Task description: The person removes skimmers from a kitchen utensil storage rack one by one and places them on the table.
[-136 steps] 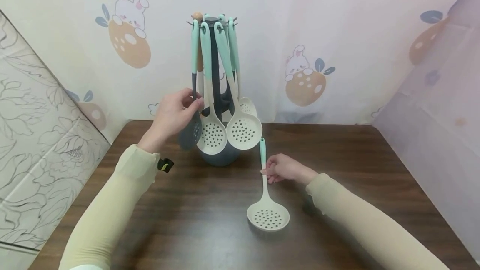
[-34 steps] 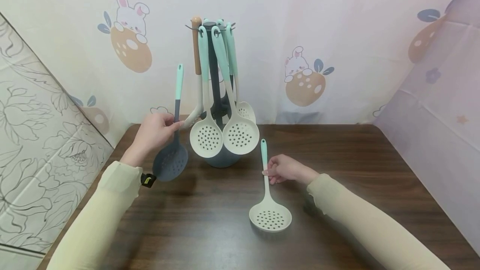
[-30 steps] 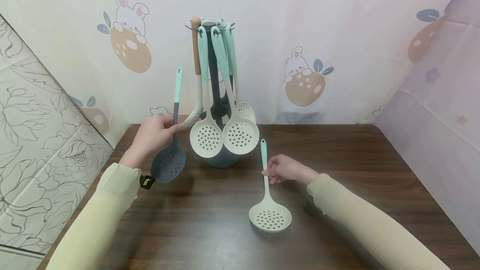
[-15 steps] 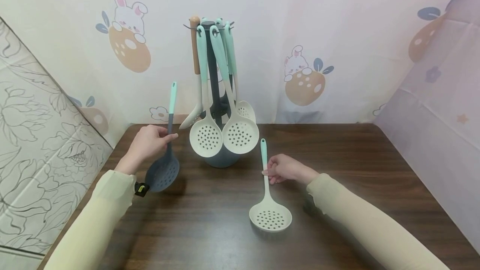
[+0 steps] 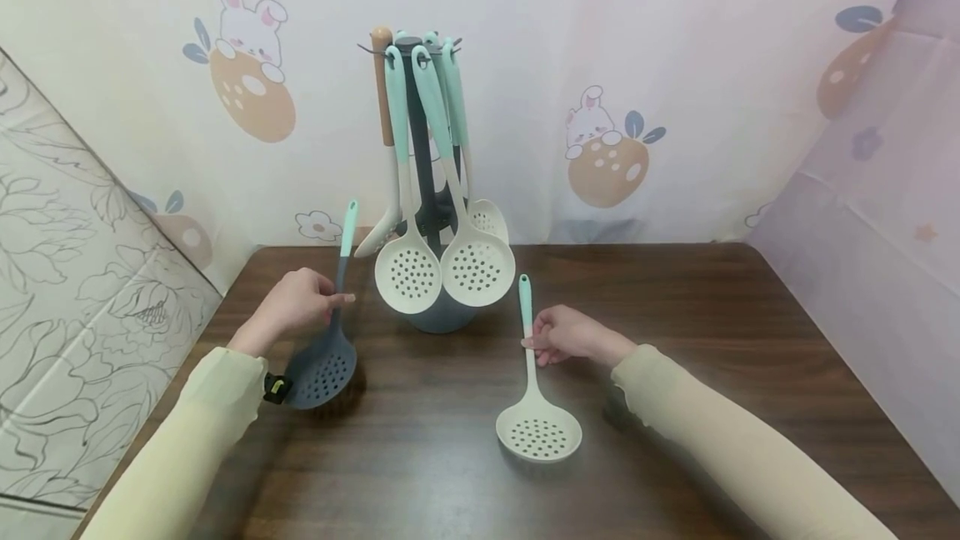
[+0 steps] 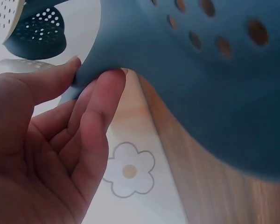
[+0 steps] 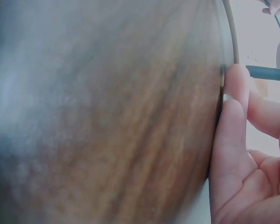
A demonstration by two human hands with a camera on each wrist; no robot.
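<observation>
My left hand point(image 5: 296, 302) pinches a dark blue-grey skimmer point(image 5: 322, 369) with a mint handle by its shaft, low on the left side of the table. Its perforated bowl hangs down over a shadow; whether it touches the wood I cannot tell. In the left wrist view, thumb and fingertips meet at the neck of this skimmer point(image 6: 144, 51). On the right, my right hand point(image 5: 566, 333) pinches the shaft of a cream skimmer point(image 5: 533, 400), its mint handle end pointing to the back and its bowl toward me.
A dark utensil rack point(image 5: 420, 127) stands at the back centre, hung with several utensils, two cream skimmers point(image 5: 408, 275) at its front. Behind the wooden table point(image 5: 637, 298) hangs a curtain point(image 5: 510, 132) with a rabbit print. A patterned panel point(image 5: 67, 273) borders the left side.
The blue-grey skimmer has come off the rack in my left hand, moving left, then down toward the table. My right hand and the cream skimmer have stayed in place.
</observation>
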